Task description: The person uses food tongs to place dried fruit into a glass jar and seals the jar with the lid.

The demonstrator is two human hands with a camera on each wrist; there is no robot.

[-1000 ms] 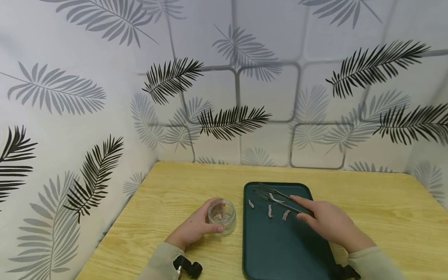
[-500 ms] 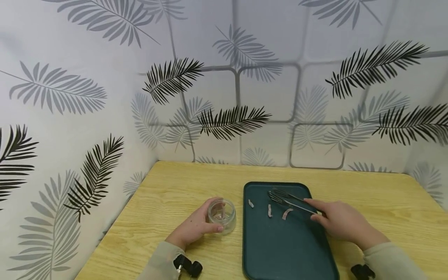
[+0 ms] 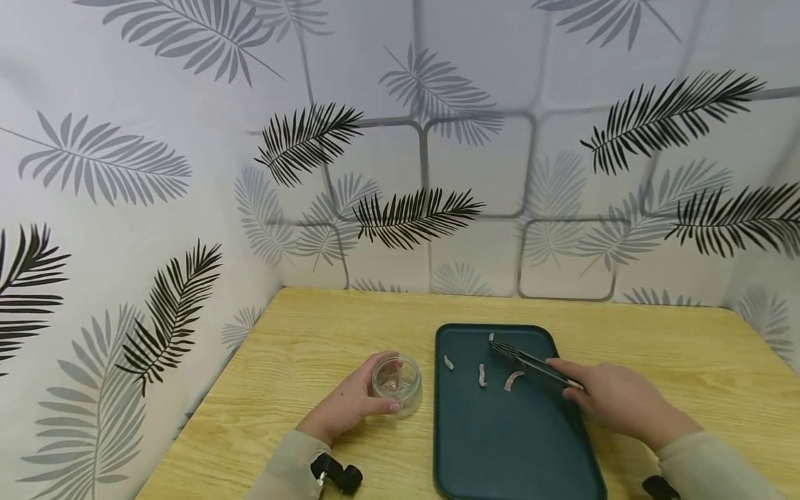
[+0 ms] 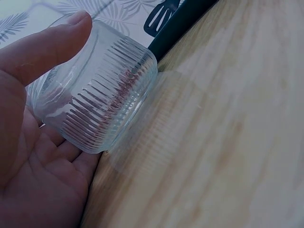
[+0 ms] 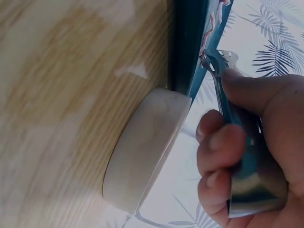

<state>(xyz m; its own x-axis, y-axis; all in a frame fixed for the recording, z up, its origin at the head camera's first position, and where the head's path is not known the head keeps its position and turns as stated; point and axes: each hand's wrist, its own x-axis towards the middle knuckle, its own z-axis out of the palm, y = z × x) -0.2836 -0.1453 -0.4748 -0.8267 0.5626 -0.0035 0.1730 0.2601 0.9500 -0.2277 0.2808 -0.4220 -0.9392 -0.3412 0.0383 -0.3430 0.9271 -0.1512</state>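
My left hand (image 3: 353, 403) is wrapped round a small clear glass jar (image 3: 398, 392) with ribbed sides; something reddish shows through the glass in the left wrist view. Metal tongs (image 3: 542, 367) with slotted, fork-like ends are gripped in my right hand (image 3: 619, 399), thumb on top and fingers curled underneath. The ends of the tongs are close together over the far part of a dark green tray (image 3: 512, 444). A small pale strip (image 3: 491, 337) pokes out at their tip. Nearer on the tray lie a curved pinkish strip (image 3: 514, 380), a straighter strip (image 3: 482, 376) and a short piece (image 3: 448, 362).
The tray rests on a light wooden table (image 3: 337, 319), right of the jar. A whitish round object (image 5: 147, 149) stands beside the tray in the right wrist view; the head view does not show it. A leaf-patterned covering (image 3: 387, 153) rises behind the table.
My right hand has drawn back to the right with the tongs. Their ends, spread apart before, are now close together at the far strip. My left hand and the jar stay put.
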